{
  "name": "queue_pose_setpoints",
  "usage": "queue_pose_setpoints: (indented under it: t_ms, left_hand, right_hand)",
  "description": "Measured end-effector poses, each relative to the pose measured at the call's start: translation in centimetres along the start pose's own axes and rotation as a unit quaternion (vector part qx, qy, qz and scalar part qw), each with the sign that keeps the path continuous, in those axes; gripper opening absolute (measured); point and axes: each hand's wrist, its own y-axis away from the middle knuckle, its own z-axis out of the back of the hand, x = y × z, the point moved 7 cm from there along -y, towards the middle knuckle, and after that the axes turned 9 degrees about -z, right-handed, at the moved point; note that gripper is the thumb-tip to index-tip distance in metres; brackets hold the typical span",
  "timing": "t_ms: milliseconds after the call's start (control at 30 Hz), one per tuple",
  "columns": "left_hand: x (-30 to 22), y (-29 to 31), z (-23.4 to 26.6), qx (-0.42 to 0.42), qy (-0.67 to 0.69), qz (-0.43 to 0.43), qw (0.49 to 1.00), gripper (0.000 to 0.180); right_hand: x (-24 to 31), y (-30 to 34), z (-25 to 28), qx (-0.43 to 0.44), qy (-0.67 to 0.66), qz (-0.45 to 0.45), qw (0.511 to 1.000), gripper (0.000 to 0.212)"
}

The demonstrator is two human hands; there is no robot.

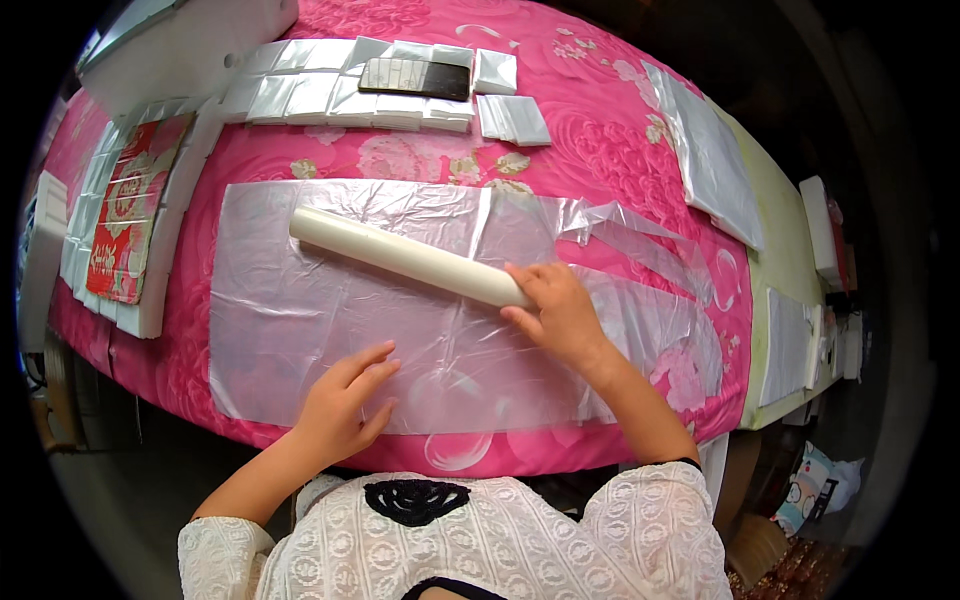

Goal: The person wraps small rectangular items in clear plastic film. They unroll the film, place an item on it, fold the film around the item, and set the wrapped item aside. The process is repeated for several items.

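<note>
A clear plastic bag (270, 330) lies spread flat across the pink flowered tablecloth (590, 90), its cut handle ends toward the right. Over it, slanting from upper left to lower right, is a smooth cream-white roller (410, 256). My right hand (555, 312) grips the roller's right end, thumb below and fingers over the top. My left hand (350, 400) hovers over or rests on the bag's lower part, fingers apart and holding nothing; whether it touches the plastic I cannot tell.
Rows of folded plastic packets (300, 97) line the far side, with a black phone (415, 78) on top. A white box (185, 55) stands far left, near a red patterned packet (140, 210). Stacked clear bags (705, 155) lie at right.
</note>
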Motion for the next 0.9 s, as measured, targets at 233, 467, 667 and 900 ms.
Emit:
queue_pose_setpoints:
  t_ms: [233,467,667,900]
  left_hand:
    - [-1.3,-4.3,-5.8,0.026,-0.074,-0.012,0.997,0.080]
    - [-4.5,-7.1,-10.4,0.141,-0.117,-0.082,0.980,0.084]
    - [-5.4,-8.2,-12.1,0.118,-0.091,-0.088,0.985,0.084]
    - [-5.7,-8.5,-12.6,0.126,-0.061,-0.114,0.984,0.085]
  right_hand:
    - [3.0,9.3,-2.8,0.104,-0.111,-0.075,0.986,0.052]
    - [-9.7,3.4,3.3,-0.216,0.045,-0.063,0.973,0.046]
    - [-21.8,-2.5,7.8,-0.179,0.268,-0.126,0.938,0.036]
    - [-27.9,0.6,11.8,-0.269,0.410,-0.043,0.871,0.011]
